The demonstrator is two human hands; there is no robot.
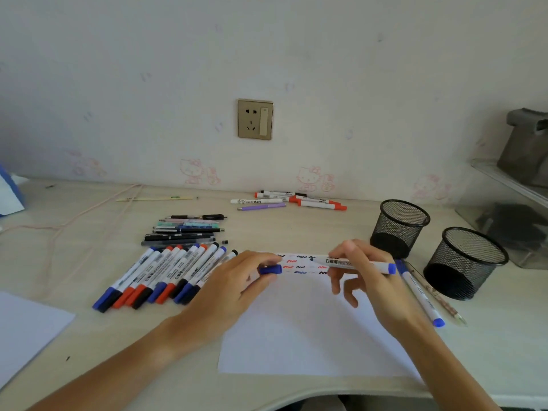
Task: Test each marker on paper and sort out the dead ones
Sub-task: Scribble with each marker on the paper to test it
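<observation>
Desk (296, 229): uncapped white blue-ended marker (355, 264)

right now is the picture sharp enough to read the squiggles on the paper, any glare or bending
Head view: soft, even light, no glare, faint shadows under the hands. The squiggles on the paper read as red, blue and black, slightly soft. The print on the marker in the right hand is blurred. Wide-angle bending curves the desk edge.
</observation>
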